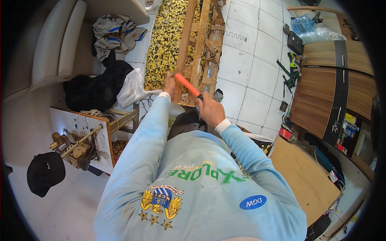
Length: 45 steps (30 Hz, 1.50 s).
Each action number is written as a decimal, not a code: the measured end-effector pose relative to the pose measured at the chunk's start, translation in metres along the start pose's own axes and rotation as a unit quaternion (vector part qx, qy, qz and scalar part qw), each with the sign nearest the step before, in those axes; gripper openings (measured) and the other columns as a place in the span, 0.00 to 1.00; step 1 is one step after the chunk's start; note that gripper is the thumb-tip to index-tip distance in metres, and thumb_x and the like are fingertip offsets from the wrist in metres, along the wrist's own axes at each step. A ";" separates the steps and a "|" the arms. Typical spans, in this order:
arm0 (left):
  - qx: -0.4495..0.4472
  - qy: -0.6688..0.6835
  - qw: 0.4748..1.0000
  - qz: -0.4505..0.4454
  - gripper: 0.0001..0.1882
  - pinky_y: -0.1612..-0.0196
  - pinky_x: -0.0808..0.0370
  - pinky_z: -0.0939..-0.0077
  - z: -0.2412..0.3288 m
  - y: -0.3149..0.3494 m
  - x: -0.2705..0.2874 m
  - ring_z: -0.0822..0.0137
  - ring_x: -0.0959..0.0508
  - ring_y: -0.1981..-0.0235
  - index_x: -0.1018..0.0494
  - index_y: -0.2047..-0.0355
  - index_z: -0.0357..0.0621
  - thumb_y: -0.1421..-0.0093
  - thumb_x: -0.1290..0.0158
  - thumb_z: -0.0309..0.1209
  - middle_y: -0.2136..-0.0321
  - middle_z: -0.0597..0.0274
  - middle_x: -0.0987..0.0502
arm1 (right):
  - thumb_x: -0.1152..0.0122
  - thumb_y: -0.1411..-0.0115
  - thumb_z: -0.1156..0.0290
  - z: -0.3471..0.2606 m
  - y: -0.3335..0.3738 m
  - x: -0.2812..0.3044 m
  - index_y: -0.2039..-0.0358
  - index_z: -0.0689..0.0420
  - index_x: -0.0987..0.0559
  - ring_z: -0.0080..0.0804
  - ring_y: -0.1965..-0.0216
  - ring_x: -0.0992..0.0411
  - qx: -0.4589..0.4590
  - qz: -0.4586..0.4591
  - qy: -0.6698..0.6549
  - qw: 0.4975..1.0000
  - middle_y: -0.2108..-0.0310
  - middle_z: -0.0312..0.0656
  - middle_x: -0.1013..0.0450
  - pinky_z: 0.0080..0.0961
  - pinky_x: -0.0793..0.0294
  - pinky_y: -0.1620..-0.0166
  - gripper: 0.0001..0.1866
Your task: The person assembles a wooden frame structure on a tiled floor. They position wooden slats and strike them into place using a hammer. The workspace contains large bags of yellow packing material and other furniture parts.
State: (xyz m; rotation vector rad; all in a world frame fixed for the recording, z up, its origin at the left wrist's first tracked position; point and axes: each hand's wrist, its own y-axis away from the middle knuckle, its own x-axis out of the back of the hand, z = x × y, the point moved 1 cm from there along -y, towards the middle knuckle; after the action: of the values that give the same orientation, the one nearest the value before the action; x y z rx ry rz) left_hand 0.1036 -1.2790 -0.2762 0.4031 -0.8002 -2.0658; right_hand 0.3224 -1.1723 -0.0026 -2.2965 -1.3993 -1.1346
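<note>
My right hand [211, 109] is closed round the black grip of a hammer with an orange handle [186, 84]. The hammer slants up and to the left, and its small head lies beside the fingers of my left hand [169, 86]. That hand is closed at the left edge of a long wooden frame [184, 48]; what it pinches, if anything, is hidden. The frame is of bare planks with cross pieces and stretches away from me. Under and left of it lies a yellow and black speckled foam slab [162, 44].
A wavy metal spring [235, 36] lies on the white tiles right of the frame. At left are a beige sofa [52, 44], black cloth [94, 90] and a sewing machine on a white table [86, 136]. A wooden cabinet [317, 92] and a green drill [293, 66] are at right.
</note>
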 end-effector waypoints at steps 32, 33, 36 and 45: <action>0.052 -0.058 0.996 -0.047 0.21 0.70 0.31 0.72 0.044 0.031 -0.016 0.72 0.27 0.71 0.26 0.49 0.48 0.28 0.48 0.51 0.68 0.67 0.24 | 0.47 0.29 0.54 0.016 -0.014 0.003 0.59 0.59 0.28 0.63 0.71 0.22 -0.098 -0.045 0.076 0.991 0.75 0.59 0.23 0.56 0.25 0.67 0.18; 0.076 -0.032 0.996 -0.044 0.28 0.60 0.26 0.72 0.044 0.030 -0.018 0.71 0.23 0.62 0.23 0.44 0.39 0.29 0.48 0.52 0.59 0.61 0.19 | 0.46 0.29 0.54 0.013 -0.015 0.004 0.60 0.59 0.28 0.62 0.71 0.23 -0.069 -0.028 0.066 0.995 0.76 0.58 0.23 0.55 0.25 0.67 0.18; 0.074 -0.073 0.994 -0.030 0.29 0.60 0.25 0.72 0.038 0.024 -0.014 0.70 0.23 0.63 0.24 0.44 0.39 0.29 0.47 0.52 0.58 0.61 0.20 | 0.45 0.30 0.55 0.004 -0.018 0.003 0.60 0.58 0.29 0.61 0.72 0.23 -0.034 -0.032 0.035 0.998 0.76 0.56 0.23 0.53 0.25 0.68 0.17; 0.052 -0.096 0.994 -0.009 0.35 0.53 0.24 0.68 0.030 0.013 -0.016 0.65 0.21 0.57 0.23 0.45 0.35 0.33 0.44 0.58 0.56 0.54 0.18 | 0.47 0.30 0.53 0.005 -0.018 0.006 0.58 0.59 0.27 0.65 0.69 0.22 -0.093 -0.031 0.065 0.993 0.74 0.60 0.22 0.55 0.24 0.66 0.19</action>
State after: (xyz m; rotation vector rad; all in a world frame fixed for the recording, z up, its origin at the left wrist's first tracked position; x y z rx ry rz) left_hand 0.1043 -1.2592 -0.2454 0.2709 -1.0258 -2.1069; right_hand 0.3113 -1.1562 -0.0059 -2.2660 -1.3765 -1.4624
